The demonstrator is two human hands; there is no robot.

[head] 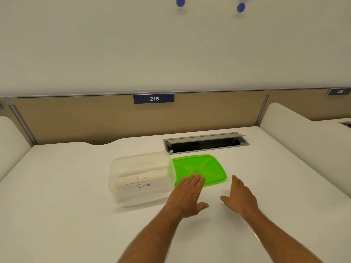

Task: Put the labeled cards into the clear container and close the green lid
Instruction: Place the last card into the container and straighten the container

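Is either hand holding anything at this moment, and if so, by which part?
Nothing is held. The left hand is open, fingertips over the near edge of the green lid; the right hand is open beside it, gripping nothing.

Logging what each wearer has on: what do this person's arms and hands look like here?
Both forearms are bare as far as the frame shows, with no sleeves in view. The left hand and right hand wear no gloves, and no rings, watch or wristband are visible.
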